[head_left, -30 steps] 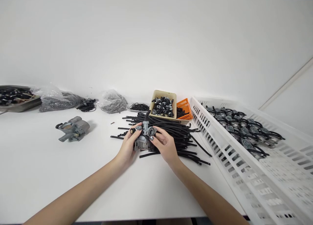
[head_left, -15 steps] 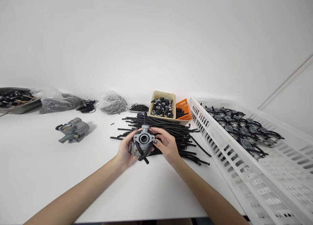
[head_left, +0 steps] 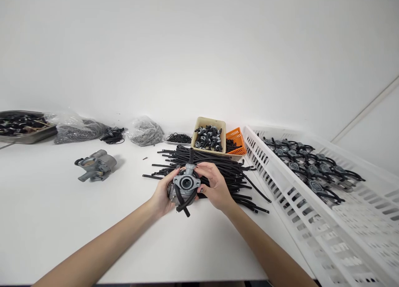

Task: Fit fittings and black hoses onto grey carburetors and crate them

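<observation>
Between my two hands is a grey metal carburetor, its round bore facing me and a black cap standing up on top. A black rubber hose crosses below the bore. My left hand is closed around the carburetor's left side. On the right side, my right hand grips it with thumb and fingers; some fingertips are hidden behind it. Just beyond lies a pile of black hoses. A second carburetor rests on the white table to the left.
A white perforated crate at the right holds several carburetors. Along the wall stand a cream bin of small parts, an orange basket, a small tray of black rings, plastic bags and a metal tray.
The carburetor in my hands has come slightly lower and tilted a little. Both hands keep their hold. The whole view has shifted slightly.
</observation>
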`<move>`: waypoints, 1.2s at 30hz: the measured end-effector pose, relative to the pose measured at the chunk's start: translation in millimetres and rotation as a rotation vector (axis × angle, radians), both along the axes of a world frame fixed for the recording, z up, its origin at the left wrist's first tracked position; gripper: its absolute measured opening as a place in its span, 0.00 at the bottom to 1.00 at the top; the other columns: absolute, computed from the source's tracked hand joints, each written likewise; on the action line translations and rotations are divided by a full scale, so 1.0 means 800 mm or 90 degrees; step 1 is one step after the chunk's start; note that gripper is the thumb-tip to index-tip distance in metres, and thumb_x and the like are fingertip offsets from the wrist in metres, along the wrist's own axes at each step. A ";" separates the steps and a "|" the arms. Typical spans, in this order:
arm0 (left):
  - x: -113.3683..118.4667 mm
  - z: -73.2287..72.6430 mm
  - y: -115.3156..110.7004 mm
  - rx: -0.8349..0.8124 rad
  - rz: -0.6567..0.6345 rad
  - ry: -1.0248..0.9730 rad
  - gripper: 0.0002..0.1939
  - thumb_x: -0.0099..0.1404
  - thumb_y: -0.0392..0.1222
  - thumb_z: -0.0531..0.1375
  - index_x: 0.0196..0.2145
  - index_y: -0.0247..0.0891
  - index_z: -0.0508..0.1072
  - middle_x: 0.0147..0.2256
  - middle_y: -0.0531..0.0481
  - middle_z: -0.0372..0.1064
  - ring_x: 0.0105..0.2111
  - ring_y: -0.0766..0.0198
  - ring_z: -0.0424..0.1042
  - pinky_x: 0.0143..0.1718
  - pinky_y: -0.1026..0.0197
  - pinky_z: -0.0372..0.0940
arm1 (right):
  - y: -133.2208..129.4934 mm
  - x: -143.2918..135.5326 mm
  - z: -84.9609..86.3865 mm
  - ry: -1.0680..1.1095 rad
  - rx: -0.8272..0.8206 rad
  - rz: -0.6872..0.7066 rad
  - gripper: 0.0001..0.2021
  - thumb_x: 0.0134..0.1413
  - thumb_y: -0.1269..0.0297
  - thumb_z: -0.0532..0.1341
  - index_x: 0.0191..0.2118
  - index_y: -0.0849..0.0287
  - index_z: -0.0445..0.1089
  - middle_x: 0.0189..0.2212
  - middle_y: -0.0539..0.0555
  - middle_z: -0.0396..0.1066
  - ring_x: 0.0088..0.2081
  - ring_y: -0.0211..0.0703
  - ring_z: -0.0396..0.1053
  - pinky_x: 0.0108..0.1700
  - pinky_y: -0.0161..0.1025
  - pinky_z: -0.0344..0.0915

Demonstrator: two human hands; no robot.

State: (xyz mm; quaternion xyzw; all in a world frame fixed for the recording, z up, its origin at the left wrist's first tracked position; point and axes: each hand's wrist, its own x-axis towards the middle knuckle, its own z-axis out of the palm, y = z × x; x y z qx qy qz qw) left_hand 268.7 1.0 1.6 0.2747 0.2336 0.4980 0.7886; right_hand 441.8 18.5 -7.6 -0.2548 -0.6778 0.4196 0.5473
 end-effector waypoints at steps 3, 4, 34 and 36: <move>0.001 0.000 -0.001 0.000 -0.025 -0.006 0.17 0.63 0.49 0.61 0.41 0.32 0.76 0.33 0.39 0.77 0.31 0.48 0.78 0.33 0.47 0.75 | 0.002 0.002 0.000 -0.015 0.044 -0.014 0.23 0.45 0.45 0.71 0.46 0.49 0.79 0.53 0.58 0.67 0.54 0.52 0.67 0.60 0.50 0.64; 0.001 0.000 -0.002 0.004 -0.021 -0.005 0.17 0.63 0.49 0.61 0.41 0.32 0.76 0.33 0.39 0.77 0.31 0.49 0.78 0.32 0.47 0.75 | 0.003 0.002 -0.001 -0.016 0.047 -0.013 0.23 0.45 0.44 0.71 0.46 0.48 0.79 0.53 0.58 0.67 0.55 0.53 0.67 0.61 0.51 0.63; 0.004 -0.002 0.004 -0.041 0.072 0.018 0.11 0.66 0.45 0.58 0.40 0.36 0.74 0.29 0.45 0.77 0.26 0.55 0.77 0.30 0.49 0.75 | 0.005 -0.004 -0.006 0.060 -0.125 0.004 0.28 0.41 0.48 0.74 0.49 0.50 0.72 0.48 0.57 0.75 0.55 0.55 0.71 0.60 0.53 0.64; 0.005 0.000 0.003 -0.052 0.074 0.011 0.11 0.68 0.44 0.56 0.39 0.35 0.75 0.29 0.45 0.77 0.26 0.55 0.77 0.30 0.48 0.76 | 0.004 -0.004 -0.005 0.062 -0.125 0.002 0.28 0.40 0.47 0.74 0.48 0.51 0.72 0.47 0.57 0.76 0.55 0.55 0.71 0.61 0.53 0.64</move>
